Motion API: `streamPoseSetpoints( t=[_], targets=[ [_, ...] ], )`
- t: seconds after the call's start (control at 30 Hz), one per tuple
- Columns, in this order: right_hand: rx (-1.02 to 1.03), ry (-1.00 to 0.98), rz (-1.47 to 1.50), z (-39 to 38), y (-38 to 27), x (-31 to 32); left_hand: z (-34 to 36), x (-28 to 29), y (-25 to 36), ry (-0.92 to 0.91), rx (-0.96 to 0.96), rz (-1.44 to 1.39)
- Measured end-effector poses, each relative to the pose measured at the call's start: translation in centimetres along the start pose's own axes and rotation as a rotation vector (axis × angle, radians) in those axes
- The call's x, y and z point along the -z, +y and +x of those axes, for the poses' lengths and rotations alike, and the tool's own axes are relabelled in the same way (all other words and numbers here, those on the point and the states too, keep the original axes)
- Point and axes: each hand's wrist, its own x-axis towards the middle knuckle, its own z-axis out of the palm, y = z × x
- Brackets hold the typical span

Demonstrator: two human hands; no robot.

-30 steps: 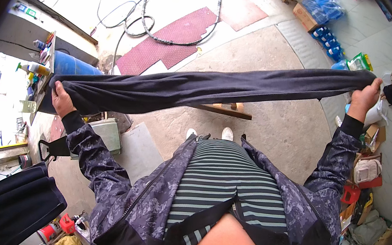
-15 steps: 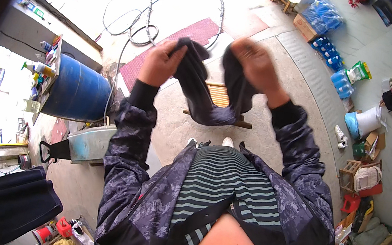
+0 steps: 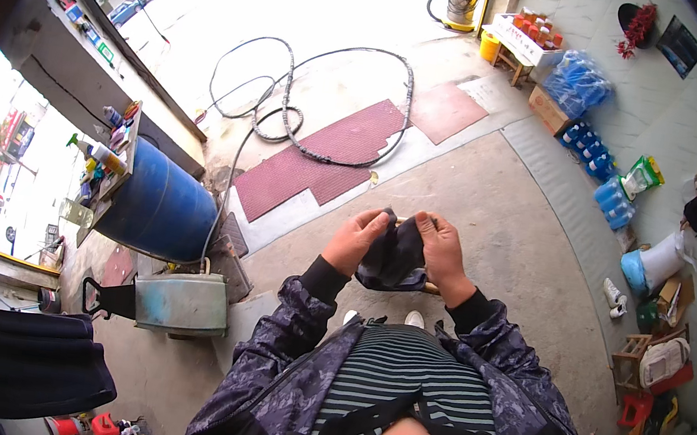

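Note:
A dark grey-black cloth [image 3: 394, 260] hangs between my two hands in front of my body. My left hand [image 3: 354, 241] pinches its upper left corner between thumb and fingers. My right hand [image 3: 444, 250] grips the upper right part the same way, with the knuckles facing up. The cloth sags in folds below both hands. Behind it a small wooden stool [image 3: 431, 288] stands on the floor, mostly hidden, with only bits of its edge showing.
To the left stand a blue barrel [image 3: 161, 195] with bottles on top and a grey-teal metal box [image 3: 181, 301]. A black hose [image 3: 321, 158] lies coiled over red floor mats [image 3: 283, 179] ahead. Blue bottle packs [image 3: 614, 203] line the right wall. Dark fabric [image 3: 35, 362] hangs at lower left.
My hands have come lower and closer together, bringing the cloth's two held ends near each other. The whole view has shifted, showing more of the doorway ahead.

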Motion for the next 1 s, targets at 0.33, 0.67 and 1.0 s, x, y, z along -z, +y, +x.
streamPoseSetpoints(
  t=[0.33,0.67,1.0],
  targets=[
    [0.119,0.419,0.353,1.7,-3.2,2.8,0.8,4.8,1.6,0.214,-0.101,-0.36],
    [0.464,-0.156,-0.465,-2.2,-1.5,-2.8,-0.1,-1.8,0.8,0.059,0.222,-0.144],
    [0.72,-0.388,-0.755,-5.0,0.7,-1.3,-1.3,-0.6,-1.7,-0.101,0.342,-0.363]
  ],
)
